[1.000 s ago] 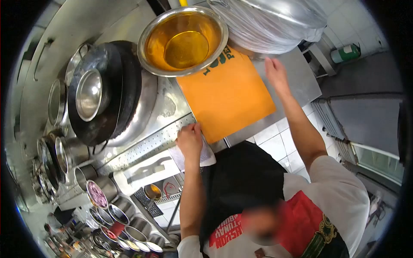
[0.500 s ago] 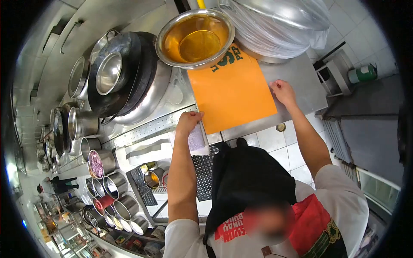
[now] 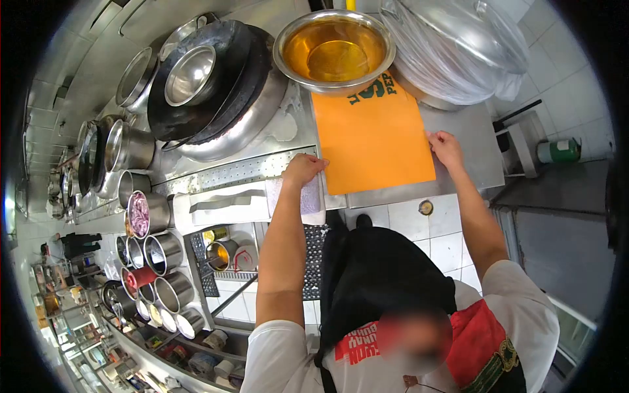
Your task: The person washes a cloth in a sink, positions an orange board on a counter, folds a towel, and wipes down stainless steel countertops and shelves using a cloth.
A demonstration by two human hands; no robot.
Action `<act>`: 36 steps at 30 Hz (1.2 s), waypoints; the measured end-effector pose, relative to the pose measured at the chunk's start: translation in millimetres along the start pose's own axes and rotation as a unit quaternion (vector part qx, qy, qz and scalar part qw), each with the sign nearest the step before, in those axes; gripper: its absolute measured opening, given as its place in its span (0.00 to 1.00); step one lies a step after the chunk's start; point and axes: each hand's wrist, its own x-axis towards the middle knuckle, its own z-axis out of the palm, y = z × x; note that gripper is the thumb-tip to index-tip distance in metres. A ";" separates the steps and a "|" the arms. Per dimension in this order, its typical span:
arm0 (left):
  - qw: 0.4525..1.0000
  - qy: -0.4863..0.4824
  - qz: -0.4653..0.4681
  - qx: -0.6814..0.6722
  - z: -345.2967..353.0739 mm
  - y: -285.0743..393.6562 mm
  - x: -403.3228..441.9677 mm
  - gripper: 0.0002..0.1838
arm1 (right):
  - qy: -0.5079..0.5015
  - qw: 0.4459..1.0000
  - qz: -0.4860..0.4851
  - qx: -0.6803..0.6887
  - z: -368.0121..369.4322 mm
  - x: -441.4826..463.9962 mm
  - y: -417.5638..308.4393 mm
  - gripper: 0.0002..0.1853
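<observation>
A flat orange sheet [image 3: 373, 141] with dark green lettering lies on the steel counter. My left hand [image 3: 303, 169] is closed at its left edge, thumb and fingers pinched together on the rim of the sheet. On the opposite side, my right hand [image 3: 447, 150] has its fingertips pinched at the right edge. A wide steel bowl [image 3: 282, 59] holding amber liquid rests over the sheet's far end and covers part of the lettering.
Behind the right side is a large plastic-wrapped metal vessel [image 3: 452, 49]. Stacked woks [image 3: 226, 98] stand at the left, near several steel pots [image 3: 131, 147]. A folded purple cloth [image 3: 310, 198] hangs by the counter edge. Another person [image 3: 78, 245] stands far left.
The view has shifted, so the counter items appear farther right. My right hand has come down from near the wrapped vessel to the sheet's right edge. My left hand stays at the left edge.
</observation>
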 end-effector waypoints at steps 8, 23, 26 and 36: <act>0.999 0.045 0.010 0.017 14.0 -15.6 13.4 0.21 | -0.004 0.997 -0.078 0.015 15.2 2.6 23.6 0.19; 0.990 0.041 -0.010 0.137 38.9 -20.8 46.4 0.21 | -0.054 0.996 -0.056 0.040 4.2 2.7 25.8 0.23; 0.975 0.192 0.009 0.110 37.1 27.2 -9.8 0.17 | -0.124 0.982 -0.096 0.106 3.8 35.4 60.1 0.18; 0.862 0.494 0.072 -0.092 23.9 -66.9 -331.3 0.27 | -0.315 0.948 0.049 -0.016 -71.6 -15.2 110.3 0.21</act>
